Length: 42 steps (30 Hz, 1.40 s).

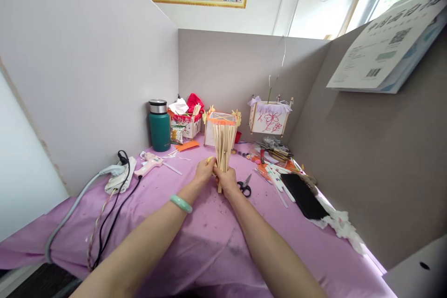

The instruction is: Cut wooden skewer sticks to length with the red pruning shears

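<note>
A bundle of thin wooden sticks [224,142] stands nearly upright above the middle of the table, fanned out a little at the top. Wrapped round its lower part is my right hand [227,179], closed. My left hand [205,170], with a green bangle on the wrist, is closed against the bundle's left side. A small yellow thing [210,159] shows at its fingertips; its kind is too small to make out. Black-handled scissors [245,186] lie just right of my right hand. Behind the sticks stands a white paper lantern frame [209,134] with orange trim.
On the left are a pink glue gun [149,165], a power strip [120,176] with cables, and a green bottle [159,125]. A decorated box [188,126] and a lantern with purple trim [270,118] are at the back. A black phone [303,195] and white sticks lie right.
</note>
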Each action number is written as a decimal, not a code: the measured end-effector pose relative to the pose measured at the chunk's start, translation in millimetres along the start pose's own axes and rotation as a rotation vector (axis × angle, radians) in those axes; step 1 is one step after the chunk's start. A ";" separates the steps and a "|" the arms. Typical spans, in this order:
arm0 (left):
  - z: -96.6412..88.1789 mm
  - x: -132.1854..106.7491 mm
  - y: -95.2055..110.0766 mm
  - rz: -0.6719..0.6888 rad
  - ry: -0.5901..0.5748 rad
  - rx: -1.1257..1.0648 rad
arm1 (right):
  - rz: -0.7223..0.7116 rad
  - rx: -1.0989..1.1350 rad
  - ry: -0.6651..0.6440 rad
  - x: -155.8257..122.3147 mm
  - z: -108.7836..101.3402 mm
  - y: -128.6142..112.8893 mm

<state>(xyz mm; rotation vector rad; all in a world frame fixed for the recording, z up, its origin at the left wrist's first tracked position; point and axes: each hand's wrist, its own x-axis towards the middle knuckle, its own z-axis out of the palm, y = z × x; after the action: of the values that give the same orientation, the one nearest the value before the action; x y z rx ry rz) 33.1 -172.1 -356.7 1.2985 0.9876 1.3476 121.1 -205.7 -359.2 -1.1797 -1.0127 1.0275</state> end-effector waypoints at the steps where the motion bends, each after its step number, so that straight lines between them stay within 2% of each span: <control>1: 0.2 0.5 0.4 -0.061 -0.034 -0.096 | -0.009 0.005 -0.014 -0.2 0.7 -0.5; 4: -1.0 1.4 5.7 -0.219 -0.136 -0.400 | -0.019 0.011 -0.071 2.1 1.7 0.3; 7: -3.1 2.5 10.0 -0.282 -0.095 -0.521 | -0.051 -0.104 -0.047 8.8 2.1 6.5; 10: -3.2 2.5 8.5 -0.275 -0.099 -0.501 | -0.097 -0.219 0.011 15.8 1.1 14.0; 14: -4.1 3.0 4.9 -0.175 -0.173 -0.430 | -0.098 -0.227 0.044 17.8 -3.3 16.1; 15: -5.7 3.9 5.0 -0.145 -0.139 -0.417 | -0.101 -0.216 0.038 17.3 -4.7 15.2; 17: -11.1 6.5 6.3 -0.093 -0.001 -0.404 | -0.120 -0.189 0.023 16.4 -7.9 13.0; 19: -17.5 8.8 8.2 -0.089 0.140 -0.394 | -0.142 -0.155 0.041 16.9 -11.4 11.7; 20: -20.1 9.4 9.0 -0.106 0.173 -0.387 | -0.153 -0.133 0.059 17.7 -13.1 11.6; 25: -20.2 7.4 8.9 -0.172 0.083 -0.323 | -0.169 -0.067 0.162 23.8 -18.8 14.6; 28: -16.5 4.8 9.8 -0.208 0.088 -0.281 | -0.150 -0.065 0.171 24.2 -19.8 15.1; 31: -22.7 0.1 19.5 -0.229 0.079 -0.286 | -0.138 -0.106 0.166 22.9 -20.3 14.6; 32: -28.0 -3.0 26.2 -0.225 0.042 -0.286 | -0.135 -0.125 0.163 22.6 -20.4 14.5; 34: -42.7 -12.7 45.9 -0.232 -0.141 -0.238 | -0.125 -0.165 0.167 22.6 -20.9 15.1; 38: -76.8 -48.2 98.7 -0.413 -0.808 0.156 | -0.126 -0.259 0.189 23.6 -22.4 18.5; 40: -93.3 -71.8 114.3 -0.616 -1.070 0.362 | -0.145 -0.278 0.176 23.8 -23.3 19.9; 42: -112.9 -98.9 111.3 -0.792 -1.144 0.449 | -0.155 -0.276 0.172 23.5 -23.8 20.4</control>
<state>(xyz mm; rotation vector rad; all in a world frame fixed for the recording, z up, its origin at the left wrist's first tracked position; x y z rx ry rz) -96.4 -281.5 -278.3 1.4470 0.7978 -0.2861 147.9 -186.1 -380.3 -1.3655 -1.1133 0.6665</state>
